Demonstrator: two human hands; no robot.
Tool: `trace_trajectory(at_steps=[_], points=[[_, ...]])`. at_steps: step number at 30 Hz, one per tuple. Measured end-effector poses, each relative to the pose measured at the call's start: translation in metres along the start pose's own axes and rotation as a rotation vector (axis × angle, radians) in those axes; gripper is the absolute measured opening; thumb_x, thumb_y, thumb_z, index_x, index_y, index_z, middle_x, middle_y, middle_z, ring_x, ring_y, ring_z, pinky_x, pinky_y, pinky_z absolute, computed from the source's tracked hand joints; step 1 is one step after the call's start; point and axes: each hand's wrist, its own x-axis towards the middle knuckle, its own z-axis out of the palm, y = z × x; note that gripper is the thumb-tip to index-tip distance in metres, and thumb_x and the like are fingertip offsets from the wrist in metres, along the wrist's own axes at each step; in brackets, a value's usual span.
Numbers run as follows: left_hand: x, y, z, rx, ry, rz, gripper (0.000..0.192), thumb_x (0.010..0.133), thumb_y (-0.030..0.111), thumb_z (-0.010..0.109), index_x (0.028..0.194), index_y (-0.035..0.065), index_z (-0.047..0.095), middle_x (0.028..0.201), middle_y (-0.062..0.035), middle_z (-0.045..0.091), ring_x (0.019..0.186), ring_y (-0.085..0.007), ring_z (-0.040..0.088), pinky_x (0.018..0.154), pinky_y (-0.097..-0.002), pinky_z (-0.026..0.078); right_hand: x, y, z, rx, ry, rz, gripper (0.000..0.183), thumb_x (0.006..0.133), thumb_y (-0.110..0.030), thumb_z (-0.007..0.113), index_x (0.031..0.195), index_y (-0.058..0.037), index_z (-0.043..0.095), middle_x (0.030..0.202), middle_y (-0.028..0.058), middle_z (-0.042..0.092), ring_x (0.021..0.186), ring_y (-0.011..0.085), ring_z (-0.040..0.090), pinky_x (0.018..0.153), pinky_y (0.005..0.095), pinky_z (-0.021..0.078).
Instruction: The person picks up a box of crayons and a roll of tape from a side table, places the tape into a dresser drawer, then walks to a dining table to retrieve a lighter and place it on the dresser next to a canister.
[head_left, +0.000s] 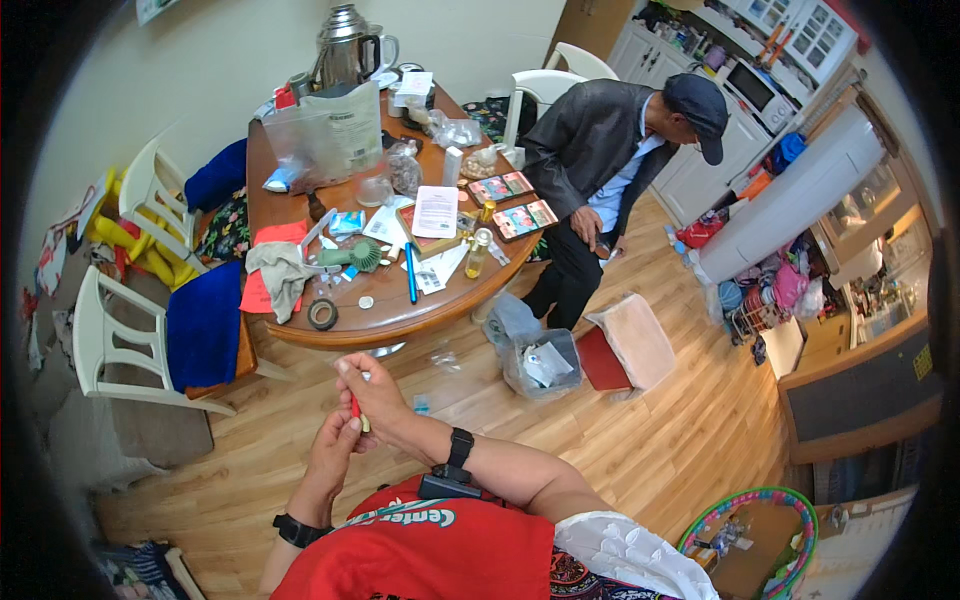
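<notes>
My left hand (336, 448) and my right hand (381, 396) meet over the floor, just off the near edge of the wooden table (300, 330). Between them they grip a slim red object (355, 406) with a pale end; my fingers cover much of it, so its kind is unclear. On the table's near side lie a roll of black tape (322, 314), a silver coin-like disc (366, 302) and a blue pen (411, 274). A grey cloth (279, 277) lies by a green ribbed object (361, 256). Small yellow-capped bottles (477, 255) stand farther right.
A person (600, 157) in a dark jacket and cap sits right of the table, looking down. A lined waste bin (541, 367) stands by a low red stool (602, 360) with a pale cover. White chairs (120, 345) flank the table's left. Behind are a metal flask (341, 56) and plastic bags (352, 124).
</notes>
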Motion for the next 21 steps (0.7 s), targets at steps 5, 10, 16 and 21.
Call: trace_trajectory(at_steps=[5,10,16,21], points=[[-0.011,-0.010,-0.010,-0.046,-0.029,0.123,0.027,0.093,0.027,0.047,0.107,0.0046,0.049,0.083,-0.0022,0.056,0.068,-0.0097,0.053,0.063,-0.0242,0.047,-0.017,0.011,0.011,-0.046,-0.019,-0.029,0.028,0.091,-0.033,0.051,0.106,-0.0091,0.050,0.085,0.0028,0.052,0.070,0.0078,0.048,0.059,0.0212,0.0453],[-0.025,-0.016,-0.018,-0.091,-0.043,0.130,0.028,0.094,0.028,0.046,0.109,0.0046,0.048,0.082,-0.0016,0.055,0.067,-0.0095,0.052,0.063,-0.0241,0.046,-0.031,0.024,0.025,-0.083,-0.014,-0.074,0.036,0.092,-0.033,0.048,0.117,-0.0079,0.044,0.094,0.0065,0.054,0.074,0.0096,0.050,0.057,0.0220,0.0450],[-0.037,-0.016,-0.029,-0.153,-0.098,0.178,0.035,0.095,0.033,0.040,0.114,0.0045,0.046,0.086,-0.0019,0.054,0.070,-0.0115,0.052,0.063,-0.0258,0.044,-0.058,0.036,0.036,-0.274,-0.097,-0.019,0.038,0.094,-0.030,0.045,0.124,-0.0082,0.036,0.105,0.0069,0.054,0.067,0.0073,0.050,0.047,0.0210,0.0414],[-0.044,-0.009,-0.038,-0.095,-0.092,0.228,0.034,0.096,0.031,0.038,0.116,0.0040,0.045,0.081,-0.0030,0.054,0.067,-0.0107,0.052,0.063,-0.0244,0.044,-0.057,0.047,0.039,-0.180,-0.143,-0.090,0.034,0.095,-0.027,0.043,0.122,-0.0071,0.036,0.104,0.0073,0.054,0.054,0.0075,0.046,0.039,0.0220,0.0369]])
